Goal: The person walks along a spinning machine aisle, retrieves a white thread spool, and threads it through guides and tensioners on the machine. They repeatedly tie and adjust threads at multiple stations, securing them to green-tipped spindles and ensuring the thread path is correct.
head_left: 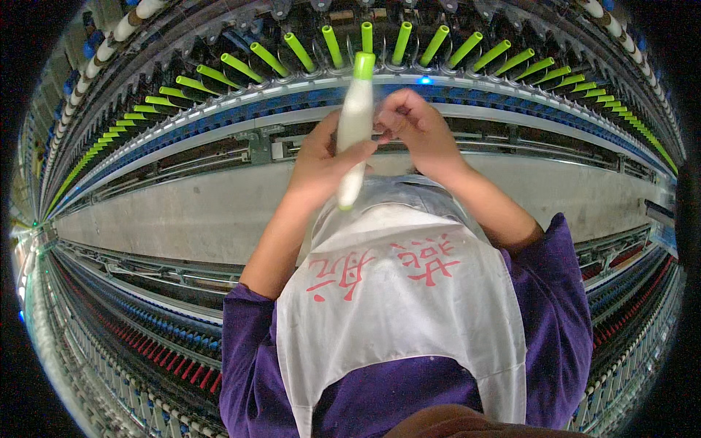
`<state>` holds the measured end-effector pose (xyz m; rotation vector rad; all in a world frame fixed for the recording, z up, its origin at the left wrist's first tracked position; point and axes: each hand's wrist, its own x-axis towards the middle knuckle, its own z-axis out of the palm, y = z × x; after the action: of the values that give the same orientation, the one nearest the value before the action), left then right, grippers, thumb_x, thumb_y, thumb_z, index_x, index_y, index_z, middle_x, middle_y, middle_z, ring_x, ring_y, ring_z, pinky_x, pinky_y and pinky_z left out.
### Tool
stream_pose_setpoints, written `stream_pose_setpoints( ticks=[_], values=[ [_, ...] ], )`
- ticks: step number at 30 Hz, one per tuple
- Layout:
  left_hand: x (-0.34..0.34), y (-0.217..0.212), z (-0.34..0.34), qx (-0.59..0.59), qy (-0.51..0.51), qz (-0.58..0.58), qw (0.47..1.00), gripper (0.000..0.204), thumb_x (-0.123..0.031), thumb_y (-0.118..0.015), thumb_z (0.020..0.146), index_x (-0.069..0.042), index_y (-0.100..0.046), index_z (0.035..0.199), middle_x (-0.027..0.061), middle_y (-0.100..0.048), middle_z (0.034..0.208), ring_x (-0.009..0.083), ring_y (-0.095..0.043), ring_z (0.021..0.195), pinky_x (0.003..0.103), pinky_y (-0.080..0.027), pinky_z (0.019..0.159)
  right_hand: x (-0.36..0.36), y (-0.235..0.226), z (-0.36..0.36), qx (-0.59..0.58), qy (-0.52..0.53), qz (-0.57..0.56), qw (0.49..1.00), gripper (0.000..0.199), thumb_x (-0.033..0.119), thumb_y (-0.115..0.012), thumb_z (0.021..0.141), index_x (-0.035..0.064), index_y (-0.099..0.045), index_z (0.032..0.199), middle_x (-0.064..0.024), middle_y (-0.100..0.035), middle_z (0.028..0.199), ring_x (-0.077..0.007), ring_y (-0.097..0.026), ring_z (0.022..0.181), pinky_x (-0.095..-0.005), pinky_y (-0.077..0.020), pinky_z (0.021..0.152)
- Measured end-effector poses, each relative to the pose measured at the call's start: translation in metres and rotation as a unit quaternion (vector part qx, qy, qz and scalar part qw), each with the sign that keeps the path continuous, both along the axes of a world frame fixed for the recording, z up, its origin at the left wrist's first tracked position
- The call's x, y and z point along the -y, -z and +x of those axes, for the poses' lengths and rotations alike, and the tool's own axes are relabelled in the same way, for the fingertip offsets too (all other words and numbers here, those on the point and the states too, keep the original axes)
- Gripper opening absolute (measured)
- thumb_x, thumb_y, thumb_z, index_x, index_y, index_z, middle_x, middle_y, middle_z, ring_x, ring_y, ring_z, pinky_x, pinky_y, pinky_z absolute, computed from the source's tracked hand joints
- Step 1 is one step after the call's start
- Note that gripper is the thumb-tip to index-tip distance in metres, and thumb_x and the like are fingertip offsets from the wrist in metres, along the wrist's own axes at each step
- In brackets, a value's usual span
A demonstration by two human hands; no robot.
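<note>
A bobbin of white yarn (356, 109) on a green tube is held upright in front of me. My left hand (325, 157) is wrapped round its lower half, with the thumb across the front. The tube's green top stands out above the yarn, and a thin green edge shows at the bottom. Close beside the bobbin, my right hand (415, 128) has its fingers curled and pinched together. Whatever may be between those fingertips is too small and blurred to make out. Beyond both hands runs a curved-looking row of bare green tubes (332, 45) on the spinning machine.
A metal rail with blue parts (292, 102) lies below the tubes, with a lit blue lamp (425, 80) on it. Grey floor (197, 219) stretches to both sides. Behind me stands another machine row with red tubes (168, 359). I wear a white apron (409, 321).
</note>
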<state>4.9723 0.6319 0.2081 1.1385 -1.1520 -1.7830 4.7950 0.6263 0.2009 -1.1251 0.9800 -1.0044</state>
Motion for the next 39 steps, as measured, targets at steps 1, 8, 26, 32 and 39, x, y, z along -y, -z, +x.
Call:
stream_pose_setpoints(
  ticks=[1,8,26,32,39],
  values=[
    [0.001,-0.001,0.001,0.014,-0.007,0.02,1.0,0.047,-0.012,-0.067,0.079,-0.002,-0.047,0.12,0.0063,-0.059,0.094,0.0131,-0.058,0.078,0.029,-0.054,0.065,0.001,0.001,-0.001,0.035,0.019,0.009,0.999,0.011,0.015,-0.052,0.093,0.005,-0.049,0.093,-0.0036,-0.055,0.091,-0.0113,-0.054,0.083,-0.0264,-0.0477,0.072],
    [0.003,0.0,0.005,0.113,-0.015,-0.019,0.993,0.043,-0.017,-0.07,0.076,-0.002,-0.052,0.113,0.0081,-0.059,0.092,0.0177,-0.06,0.08,0.033,-0.051,0.069,0.009,0.003,-0.019,0.115,0.069,-0.035,0.99,0.012,0.019,-0.053,0.092,0.0073,-0.05,0.093,-0.0039,-0.058,0.084,-0.0116,-0.055,0.074,-0.0277,-0.0467,0.066],
    [0.0,-0.049,-0.108,-0.081,0.506,-0.15,0.846,0.027,-0.019,-0.065,0.081,-0.004,-0.061,0.103,0.0048,-0.064,0.089,0.0112,-0.058,0.082,0.027,-0.046,0.074,0.058,-0.028,-0.064,-0.028,-0.195,-0.098,0.975,0.012,0.014,-0.057,0.089,0.0054,-0.053,0.096,-0.001,-0.055,0.085,-0.0103,-0.053,0.081,-0.0261,-0.0444,0.072],
    [0.028,-0.017,-0.104,0.095,0.189,-0.312,0.926,0.014,-0.008,-0.061,0.084,-0.004,-0.066,0.096,0.0066,-0.065,0.089,0.0149,-0.061,0.084,0.024,-0.047,0.075,0.01,0.024,-0.089,0.05,-0.206,-0.012,0.977,0.039,0.022,-0.06,0.084,0.0067,-0.05,0.119,-0.0071,-0.054,0.115,-0.0177,-0.051,0.105,-0.0323,-0.04,0.093],
    [0.036,0.006,-0.122,0.052,0.339,-0.223,0.912,0.018,-0.017,-0.062,0.084,-0.004,-0.065,0.096,0.0088,-0.067,0.089,0.0166,-0.063,0.081,0.029,-0.049,0.073,-0.004,0.057,-0.12,-0.103,-0.228,-0.086,0.964,0.042,0.017,-0.059,0.083,0.0043,-0.049,0.122,-0.0087,-0.054,0.115,-0.0172,-0.051,0.107,-0.0309,-0.0408,0.091]
  ],
)
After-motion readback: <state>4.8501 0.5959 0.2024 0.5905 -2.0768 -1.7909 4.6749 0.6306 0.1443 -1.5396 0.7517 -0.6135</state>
